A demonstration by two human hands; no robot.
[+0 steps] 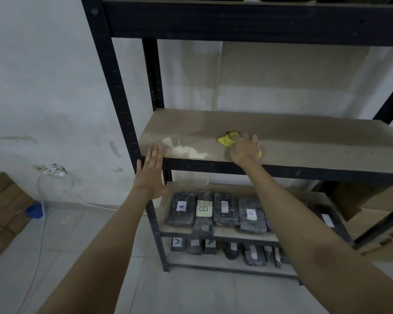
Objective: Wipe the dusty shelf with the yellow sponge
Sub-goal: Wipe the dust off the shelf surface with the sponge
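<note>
A beige shelf board [304,141] sits in a black metal rack, with a pale patch of dust [182,149] near its front left. The yellow sponge [227,139] lies on the board's middle front. My right hand [244,149] lies on top of the sponge with its fingers spread over it, so most of the sponge is hidden. My left hand [150,172] is flat with straight fingers, resting against the rack's front left corner at the board's edge.
The black upright post [114,82] stands at the left, and the upper shelf beam [236,21] runs overhead. Several wrapped dark packages with labels [204,208] fill the lower shelves. Cardboard boxes [0,211] stand at the left and right. A white cable [41,214] hangs from the wall.
</note>
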